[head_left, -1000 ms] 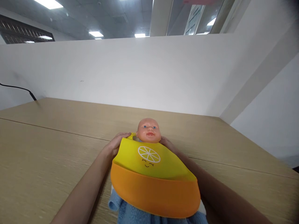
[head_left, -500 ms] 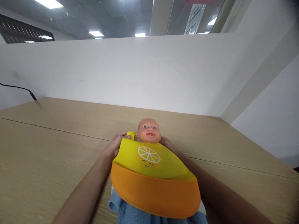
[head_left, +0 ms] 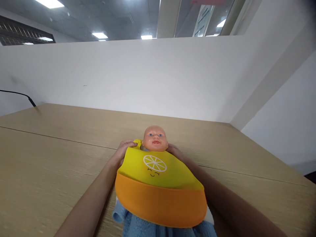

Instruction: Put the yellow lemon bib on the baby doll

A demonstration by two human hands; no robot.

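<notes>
A baby doll point(head_left: 155, 139) in blue fuzzy clothes point(head_left: 144, 227) lies face up on the table. Over its chest spreads a bib point(head_left: 138, 161), yellow above with a white citrus slice and smiling face, and an orange catch pocket point(head_left: 160, 204) below. My left hand point(head_left: 124, 150) is beside the doll's head, thumb and fingers closed on the yellow neck strap point(head_left: 137, 143) of the bib. On the other side of the neck is my right hand point(head_left: 175, 152); its fingertips go behind the doll's head and bib, so what they grip is hidden.
The wood-coloured table point(head_left: 61, 158) has a seam running across it. A white partition point(head_left: 138, 79) rises along its back edge, and another white wall stands at right. A black cable point(head_left: 31, 100) hangs at the far left by the table's back corner.
The whole view has shifted slightly, so the doll and bib appear a little further left. Both hands keep about the same places at the doll's neck.
</notes>
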